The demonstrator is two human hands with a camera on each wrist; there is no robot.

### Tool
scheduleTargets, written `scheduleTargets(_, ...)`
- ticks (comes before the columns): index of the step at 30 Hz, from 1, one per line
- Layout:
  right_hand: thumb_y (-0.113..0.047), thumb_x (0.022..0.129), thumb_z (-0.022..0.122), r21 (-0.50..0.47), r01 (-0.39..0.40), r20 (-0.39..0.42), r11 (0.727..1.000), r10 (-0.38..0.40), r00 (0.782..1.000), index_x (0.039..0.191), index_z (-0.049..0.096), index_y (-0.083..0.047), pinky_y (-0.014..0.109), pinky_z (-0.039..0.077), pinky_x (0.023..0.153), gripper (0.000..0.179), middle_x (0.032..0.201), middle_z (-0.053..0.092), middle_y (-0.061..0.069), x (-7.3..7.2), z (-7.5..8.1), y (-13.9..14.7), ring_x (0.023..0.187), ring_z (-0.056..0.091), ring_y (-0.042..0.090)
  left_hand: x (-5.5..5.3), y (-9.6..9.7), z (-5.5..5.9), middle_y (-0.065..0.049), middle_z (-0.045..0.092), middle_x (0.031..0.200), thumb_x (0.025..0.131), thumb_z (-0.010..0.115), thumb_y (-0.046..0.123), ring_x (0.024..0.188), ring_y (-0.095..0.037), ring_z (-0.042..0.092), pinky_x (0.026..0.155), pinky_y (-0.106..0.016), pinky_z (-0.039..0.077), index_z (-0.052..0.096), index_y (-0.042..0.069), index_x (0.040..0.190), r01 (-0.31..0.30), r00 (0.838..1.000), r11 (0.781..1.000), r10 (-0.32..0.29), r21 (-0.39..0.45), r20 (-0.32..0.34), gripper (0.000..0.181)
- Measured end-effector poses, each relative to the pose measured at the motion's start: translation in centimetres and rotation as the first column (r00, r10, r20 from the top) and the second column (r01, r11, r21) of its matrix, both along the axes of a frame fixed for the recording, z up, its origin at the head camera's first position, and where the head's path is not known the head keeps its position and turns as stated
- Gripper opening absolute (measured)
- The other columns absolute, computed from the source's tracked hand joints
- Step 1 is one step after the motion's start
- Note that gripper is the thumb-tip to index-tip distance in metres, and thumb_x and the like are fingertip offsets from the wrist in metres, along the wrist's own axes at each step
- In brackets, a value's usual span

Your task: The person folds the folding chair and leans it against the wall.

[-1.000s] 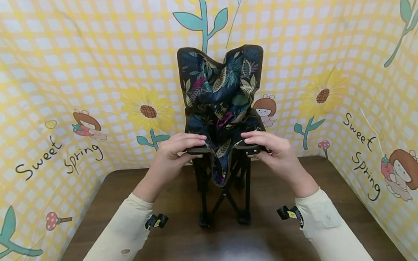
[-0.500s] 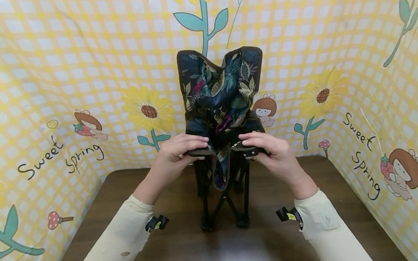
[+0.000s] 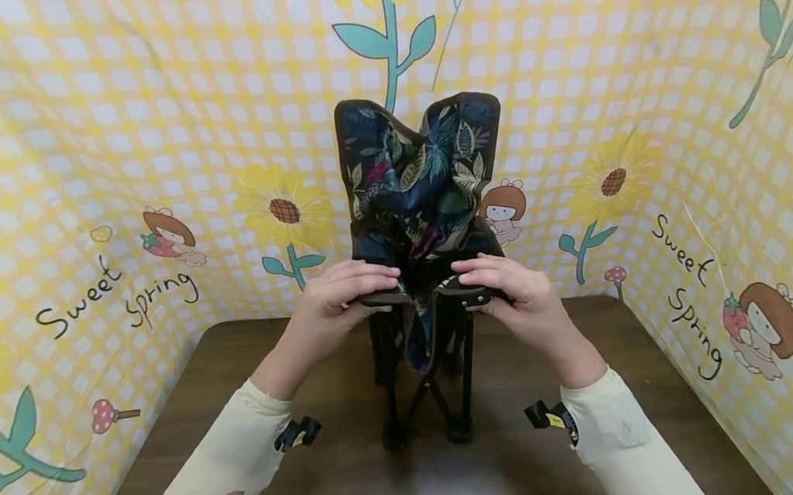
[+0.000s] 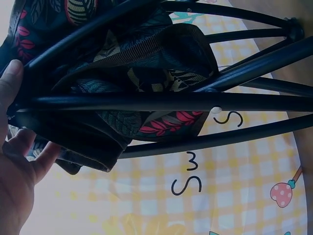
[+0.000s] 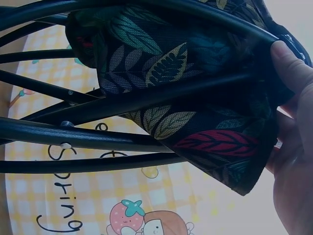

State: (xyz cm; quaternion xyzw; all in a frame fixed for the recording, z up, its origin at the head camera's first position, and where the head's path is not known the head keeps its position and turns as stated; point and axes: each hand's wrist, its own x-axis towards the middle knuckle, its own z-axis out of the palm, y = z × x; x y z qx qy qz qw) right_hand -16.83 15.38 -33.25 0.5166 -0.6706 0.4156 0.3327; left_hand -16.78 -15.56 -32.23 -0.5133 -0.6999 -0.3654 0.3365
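Note:
A small folding camp chair (image 3: 443, 174) with dark leaf-print fabric and black tube legs stands upright at the middle of the table, partly folded. Its seat fabric sags into a deep fold between the armrests. My left hand (image 3: 327, 303) grips the front of the left armrest (image 3: 383, 298), fingers above and thumb beneath. On the other side my right hand (image 3: 522, 288) holds the right armrest (image 3: 466, 296) the same way. In the left wrist view, the crossed leg tubes (image 4: 161, 101) run away from the hand. The right wrist view shows the hanging fabric (image 5: 220, 142) beside the fingers.
The brown tabletop (image 3: 415, 487) has rounded far corners. A yellow checked cloth (image 3: 217, 98) with sunflowers and cartoon figures hangs behind the table and along both sides. Small black camera mounts (image 3: 298, 432) sit at the wrists over cream sleeves.
Both hands have come slightly closer together, bringing the armrests inward. The chair's front feet are a little nearer to me and closer to each other. The seat fabric hangs lower.

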Motion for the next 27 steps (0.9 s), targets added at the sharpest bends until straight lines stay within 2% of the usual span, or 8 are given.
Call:
scheduleTargets(5,-0.003,0.092,0.074,-0.002,-0.006,-0.011,1.000,0.006,1.000,0.119,0.074,-0.005,0.053,0.043,0.111,0.027,0.124,0.072,0.017,0.4,0.1,-0.2,0.123,0.064,0.035,0.4,0.1,0.1,-0.003,0.074,0.124,0.078,0.083,-0.005,0.118,-0.022,0.067,0.102,-0.031,0.050,0.077,0.014,0.119,0.010,1.000,1.000,-0.010,0.005,0.012,0.046)
scheduleTargets(8,0.005,0.092,0.071,-0.003,-0.004,-0.020,1.000,0.004,1.000,0.119,0.074,-0.005,0.053,0.043,0.111,0.029,0.124,0.072,0.017,0.5,0.1,-0.4,0.123,0.064,0.032,0.6,0.1,0.1,-0.003,0.074,0.124,0.078,0.083,-0.005,0.117,-0.021,0.067,0.102,-0.030,0.050,0.077,0.014,0.118,0.010,1.000,1.000,-0.010,0.005,0.015,0.045)
scheduleTargets(12,0.019,0.086,0.060,0.004,0.008,-0.037,1.000,-0.008,0.999,0.120,0.073,-0.005,0.053,0.043,0.112,0.043,0.124,0.072,0.016,0.6,0.1,-0.6,0.123,0.065,0.028,0.8,0.3,0.1,-0.003,0.074,0.123,0.078,0.083,-0.004,0.115,-0.020,0.068,0.101,-0.030,0.050,0.077,0.013,0.118,0.013,1.000,1.000,-0.013,0.007,0.002,0.044)
scheduleTargets(15,0.020,0.085,0.056,0.011,0.018,-0.046,1.000,-0.018,0.999,0.120,0.073,-0.005,0.052,0.043,0.112,0.046,0.125,0.072,0.015,0.6,0.1,-0.7,0.122,0.066,0.025,0.9,0.4,0.1,-0.003,0.074,0.124,0.079,0.083,-0.004,0.115,-0.020,0.068,0.101,-0.031,0.050,0.077,0.013,0.118,0.012,1.000,1.000,-0.012,0.010,-0.012,0.043)
scheduleTargets(20,0.017,0.087,0.058,0.011,0.027,-0.050,1.000,-0.026,0.998,0.120,0.074,-0.006,0.052,0.043,0.112,0.043,0.125,0.072,0.014,0.7,0.2,-0.9,0.122,0.066,0.024,0.9,0.5,0.1,-0.003,0.074,0.124,0.079,0.083,-0.002,0.115,-0.020,0.068,0.102,-0.033,0.048,0.077,0.013,0.118,-0.003,1.000,1.000,0.004,0.016,-0.031,0.043)
scheduleTargets(23,0.011,0.091,0.065,0.008,0.024,-0.048,1.000,-0.023,0.999,0.120,0.074,-0.006,0.051,0.043,0.112,0.035,0.125,0.072,0.014,0.7,0.2,-1.1,0.122,0.066,0.025,0.9,0.6,0.1,-0.003,0.074,0.123,0.079,0.083,-0.001,0.115,-0.021,0.068,0.103,-0.035,0.047,0.077,0.013,0.118,-0.015,0.999,1.000,0.016,0.020,-0.044,0.042)
scheduleTargets(27,-0.010,0.097,0.071,0.001,0.018,-0.045,1.000,-0.018,0.999,0.120,0.074,-0.007,0.051,0.044,0.111,0.023,0.125,0.073,0.014,0.8,0.3,-1.4,0.122,0.066,0.027,1.0,0.7,0.1,-0.002,0.074,0.123,0.078,0.084,0.002,0.115,-0.020,0.068,0.102,-0.036,0.046,0.077,0.013,0.118,-0.033,0.998,0.999,0.034,0.026,-0.054,0.042)
